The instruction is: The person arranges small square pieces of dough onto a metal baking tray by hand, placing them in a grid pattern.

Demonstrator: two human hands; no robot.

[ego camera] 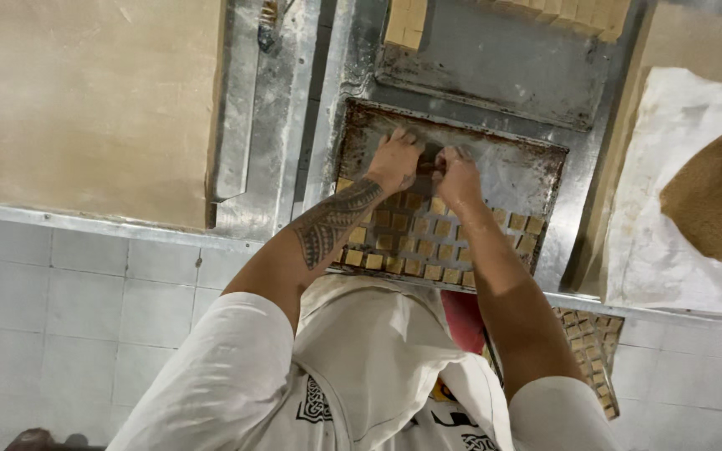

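A worn metal baking tray (528, 163) lies on the steel counter, its near half filled with several rows of small square dough pieces (428, 246). My left hand (394, 159) and my right hand (455, 174) meet over the middle of the tray, just beyond the farthest row. The fingers of both are curled around a dark small thing between them, too hidden to name. My left forearm bears a dark tattoo.
A large flat sheet of rolled dough (98, 100) covers the counter at left. A heap of brown crumbs (716, 196) sits on white paper at right. Cut dough blocks (407, 23) lie at the back. Another filled tray (591, 351) sits lower right.
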